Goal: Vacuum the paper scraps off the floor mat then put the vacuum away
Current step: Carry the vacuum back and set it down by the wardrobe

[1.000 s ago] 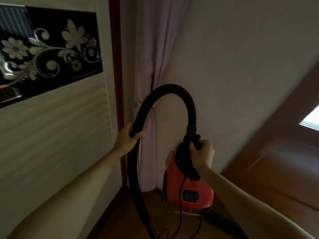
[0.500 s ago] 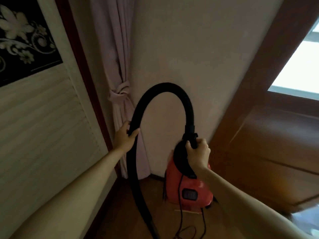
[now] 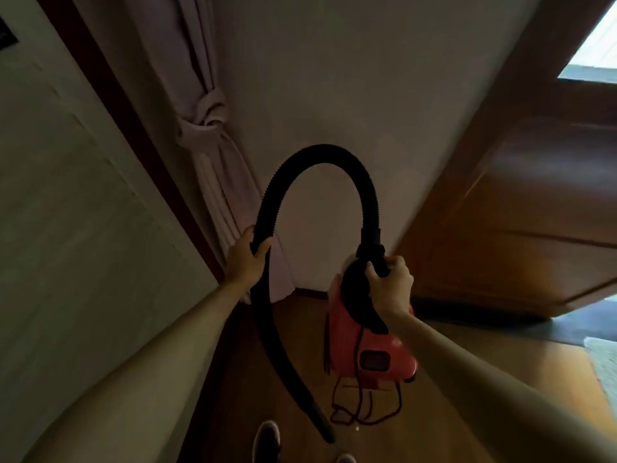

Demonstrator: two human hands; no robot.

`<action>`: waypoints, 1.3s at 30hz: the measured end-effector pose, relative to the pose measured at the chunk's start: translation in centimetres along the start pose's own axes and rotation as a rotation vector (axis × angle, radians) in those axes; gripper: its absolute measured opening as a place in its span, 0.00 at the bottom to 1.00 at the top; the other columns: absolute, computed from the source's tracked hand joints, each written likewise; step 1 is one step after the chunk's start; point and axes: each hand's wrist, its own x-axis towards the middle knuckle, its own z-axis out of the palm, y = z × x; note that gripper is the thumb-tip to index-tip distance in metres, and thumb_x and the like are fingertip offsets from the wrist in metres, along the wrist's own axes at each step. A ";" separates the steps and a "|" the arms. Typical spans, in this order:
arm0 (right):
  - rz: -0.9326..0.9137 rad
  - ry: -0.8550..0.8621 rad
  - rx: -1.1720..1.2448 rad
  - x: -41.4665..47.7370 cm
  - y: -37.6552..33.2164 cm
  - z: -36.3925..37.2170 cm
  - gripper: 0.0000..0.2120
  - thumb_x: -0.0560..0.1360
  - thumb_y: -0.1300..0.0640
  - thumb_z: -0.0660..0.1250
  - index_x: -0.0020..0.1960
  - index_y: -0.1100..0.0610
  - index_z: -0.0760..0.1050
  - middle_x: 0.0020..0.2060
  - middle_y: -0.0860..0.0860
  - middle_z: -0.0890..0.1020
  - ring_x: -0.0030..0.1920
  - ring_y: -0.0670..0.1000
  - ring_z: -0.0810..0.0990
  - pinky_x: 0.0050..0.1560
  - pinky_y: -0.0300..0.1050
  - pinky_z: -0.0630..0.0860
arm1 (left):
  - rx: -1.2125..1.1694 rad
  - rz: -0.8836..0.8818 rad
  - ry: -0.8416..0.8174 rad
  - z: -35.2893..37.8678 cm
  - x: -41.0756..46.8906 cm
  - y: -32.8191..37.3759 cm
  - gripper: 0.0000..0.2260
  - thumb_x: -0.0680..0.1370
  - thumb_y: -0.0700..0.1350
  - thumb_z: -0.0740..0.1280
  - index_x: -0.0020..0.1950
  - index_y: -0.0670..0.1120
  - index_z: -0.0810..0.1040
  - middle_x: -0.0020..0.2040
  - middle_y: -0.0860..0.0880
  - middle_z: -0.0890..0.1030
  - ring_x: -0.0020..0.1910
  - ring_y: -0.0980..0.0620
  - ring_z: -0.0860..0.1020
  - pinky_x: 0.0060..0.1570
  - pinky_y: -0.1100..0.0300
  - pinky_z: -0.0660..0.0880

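The red canister vacuum (image 3: 370, 342) is carried by the right hand (image 3: 389, 284); the hose (image 3: 320, 162) is gripped by the left hand (image 3: 245, 259), probably for stowing; setting down near the corner comes next.

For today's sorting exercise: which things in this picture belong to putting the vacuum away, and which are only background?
Job:
vacuum
hose
cord
left hand, gripping the hose
right hand, gripping the hose end at the vacuum

Background:
curtain
door
mat
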 end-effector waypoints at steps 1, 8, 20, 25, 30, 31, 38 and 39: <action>0.020 0.003 -0.009 -0.3 0.4 0.9 0.11 0.78 0.55 0.68 0.55 0.59 0.71 0.43 0.50 0.78 0.39 0.52 0.81 0.39 0.51 0.82 | 0.000 -0.003 -0.029 -0.1 0.3 -1.2 0.18 0.83 0.51 0.62 0.70 0.44 0.73 0.61 0.46 0.80 0.56 0.50 0.77 0.58 0.57 0.75; 0.140 0.004 -0.037 -2.3 3.5 7.6 0.10 0.78 0.55 0.67 0.55 0.59 0.71 0.39 0.47 0.77 0.35 0.54 0.82 0.35 0.57 0.82 | 0.037 -0.033 -0.166 -0.5 2.3 -8.2 0.17 0.83 0.49 0.63 0.71 0.45 0.72 0.60 0.51 0.77 0.56 0.53 0.75 0.56 0.61 0.71; 0.356 0.024 -0.055 -3.4 12.1 16.8 0.11 0.77 0.52 0.68 0.53 0.58 0.71 0.42 0.52 0.79 0.39 0.54 0.82 0.36 0.56 0.82 | 0.091 -0.105 -0.310 4.1 3.0 -20.2 0.19 0.84 0.51 0.61 0.74 0.48 0.69 0.59 0.54 0.76 0.57 0.54 0.75 0.52 0.63 0.71; 0.378 -0.038 -0.066 -2.3 17.1 21.1 0.10 0.78 0.53 0.67 0.50 0.57 0.68 0.43 0.57 0.79 0.37 0.56 0.81 0.29 0.48 0.78 | 0.081 -0.177 -0.282 6.6 2.8 -25.6 0.18 0.84 0.49 0.60 0.73 0.47 0.70 0.58 0.50 0.79 0.54 0.52 0.77 0.48 0.63 0.71; 0.395 -0.069 -0.075 0.2 21.7 25.3 0.10 0.77 0.53 0.67 0.52 0.57 0.69 0.44 0.55 0.79 0.41 0.58 0.82 0.37 0.57 0.82 | 0.139 -0.210 -0.255 9.7 2.6 -31.6 0.19 0.83 0.53 0.61 0.73 0.49 0.70 0.59 0.49 0.80 0.53 0.52 0.79 0.51 0.59 0.75; 0.386 -0.068 -0.073 0.7 22.6 26.2 0.10 0.77 0.54 0.67 0.52 0.57 0.69 0.44 0.55 0.79 0.41 0.59 0.82 0.38 0.57 0.82 | 0.145 -0.209 -0.258 10.3 2.7 -32.8 0.19 0.83 0.53 0.60 0.73 0.49 0.69 0.60 0.49 0.80 0.54 0.51 0.79 0.52 0.58 0.75; 0.348 -0.055 -0.102 4.0 29.8 31.5 0.11 0.78 0.54 0.66 0.55 0.59 0.69 0.47 0.55 0.79 0.46 0.56 0.81 0.42 0.53 0.80 | 0.192 -0.198 -0.234 15.2 4.3 -39.3 0.18 0.83 0.49 0.62 0.72 0.45 0.71 0.55 0.54 0.76 0.52 0.55 0.76 0.48 0.62 0.71; 0.339 -0.048 -0.104 4.4 30.9 32.1 0.11 0.78 0.54 0.66 0.55 0.60 0.69 0.46 0.54 0.78 0.46 0.55 0.80 0.40 0.49 0.79 | 0.198 -0.187 -0.230 15.8 4.6 -40.2 0.17 0.83 0.49 0.62 0.71 0.45 0.71 0.54 0.54 0.75 0.52 0.55 0.76 0.47 0.61 0.71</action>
